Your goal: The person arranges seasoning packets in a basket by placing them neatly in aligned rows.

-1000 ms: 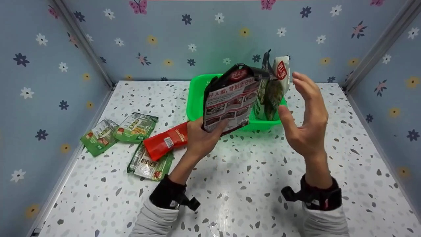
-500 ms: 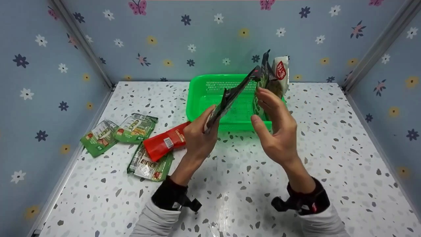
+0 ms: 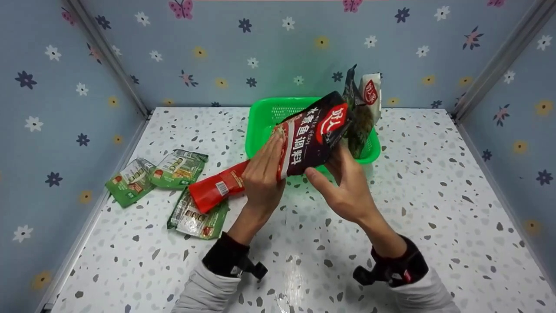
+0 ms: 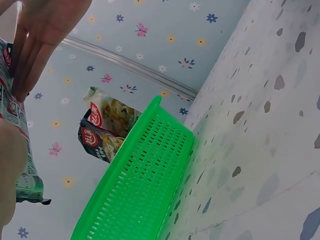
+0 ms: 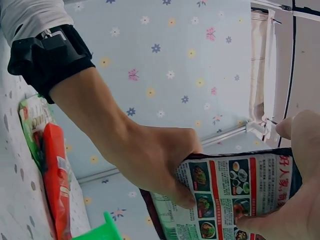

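My left hand (image 3: 263, 178) grips a dark seasoning pouch (image 3: 304, 139) by its lower left side, its fingers over the printed front with white characters. In the right wrist view its thumb presses the pouch's back, which carries small food pictures. My right hand (image 3: 349, 191) is at the pouch's right side, fingers partly hidden behind it. The left wrist view shows those fingers (image 4: 30, 70) nearly straight against the back, and in the right wrist view the thumb is off the edge. Behind the pouch is a green basket (image 3: 260, 106), with a dark pouch (image 3: 351, 89) and a white pouch (image 3: 370, 95) upright inside.
Left of the basket, a red pouch (image 3: 217, 187) lies partly on a green pouch (image 3: 202, 219). Two more green pouches, one left (image 3: 132, 182) and one right (image 3: 180, 169), overlap farther left. Flower-patterned walls (image 3: 217, 48) enclose the speckled table (image 3: 330, 261).
My left hand has turned the pouch over, so its front now faces the head camera instead of its back. My right hand has moved left, away from the basket's right side, to the pouch.
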A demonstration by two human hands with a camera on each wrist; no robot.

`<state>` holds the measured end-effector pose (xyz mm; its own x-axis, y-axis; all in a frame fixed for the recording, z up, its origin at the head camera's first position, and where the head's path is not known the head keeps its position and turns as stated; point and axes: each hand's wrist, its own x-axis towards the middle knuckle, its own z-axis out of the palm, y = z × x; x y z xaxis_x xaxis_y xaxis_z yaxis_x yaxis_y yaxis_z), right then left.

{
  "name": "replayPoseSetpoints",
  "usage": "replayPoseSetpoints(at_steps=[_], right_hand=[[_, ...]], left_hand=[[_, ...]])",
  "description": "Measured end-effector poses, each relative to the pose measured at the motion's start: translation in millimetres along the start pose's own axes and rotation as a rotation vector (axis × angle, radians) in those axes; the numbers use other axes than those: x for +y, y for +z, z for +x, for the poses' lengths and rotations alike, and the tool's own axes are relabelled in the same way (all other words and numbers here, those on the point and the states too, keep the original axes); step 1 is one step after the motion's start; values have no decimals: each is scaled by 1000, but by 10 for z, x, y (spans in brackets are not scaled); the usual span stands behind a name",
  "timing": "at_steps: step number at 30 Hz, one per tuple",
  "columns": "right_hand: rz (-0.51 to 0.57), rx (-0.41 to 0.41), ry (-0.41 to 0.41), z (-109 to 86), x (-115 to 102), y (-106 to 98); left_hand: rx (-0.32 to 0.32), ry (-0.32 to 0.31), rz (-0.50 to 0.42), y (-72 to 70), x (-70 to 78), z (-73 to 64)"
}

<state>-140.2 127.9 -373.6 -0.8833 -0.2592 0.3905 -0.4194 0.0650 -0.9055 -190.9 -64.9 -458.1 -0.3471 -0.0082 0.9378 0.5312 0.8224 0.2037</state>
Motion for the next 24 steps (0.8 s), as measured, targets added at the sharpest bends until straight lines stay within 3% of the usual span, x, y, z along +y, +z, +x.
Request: replayPoseSetpoints(at_steps=[7, 12, 20, 24], right_hand=[[-1, 67, 118, 9, 77, 76], [60, 137, 176, 0, 137, 121], [143, 225, 130, -17, 175, 210], [162, 247, 148, -19, 181, 241]], left_hand=[[15, 136, 169, -9, 28, -25], [28, 189, 213, -1, 50, -29], [20, 227, 253, 8, 74, -39], [19, 230, 258, 10, 93, -62]])
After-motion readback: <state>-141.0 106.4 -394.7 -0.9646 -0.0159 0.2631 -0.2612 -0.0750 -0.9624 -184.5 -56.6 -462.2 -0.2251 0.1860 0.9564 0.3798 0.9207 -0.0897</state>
